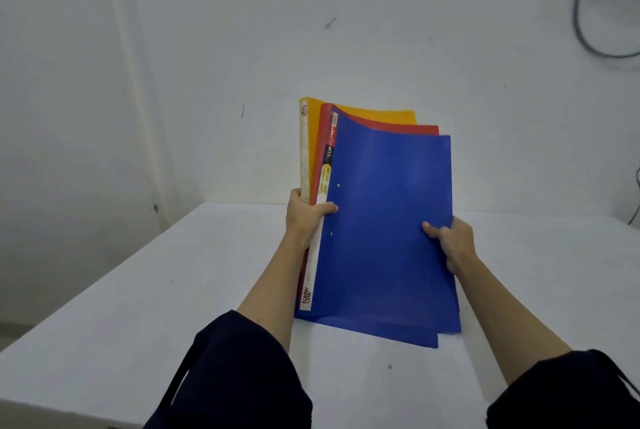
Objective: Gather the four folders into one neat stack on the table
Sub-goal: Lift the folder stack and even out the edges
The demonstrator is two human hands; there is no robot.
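I hold a bundle of folders upright, its lower edges resting on or just above the white table [138, 290]. A blue folder [388, 221] faces me in front. Behind it a red folder [398, 127] and a yellow folder [374, 115] stick out at the top, fanned and uneven. A second blue edge [398, 337] shows at the bottom. My left hand [306, 217] grips the spine side, thumb on the front cover. My right hand [450, 241] clasps the right edge.
A white wall stands right behind the table. A dark cable [588, 34] loops on the wall at the upper right. The table's left edge runs diagonally toward me; a small dark speck [390, 367] lies on the tabletop near me.
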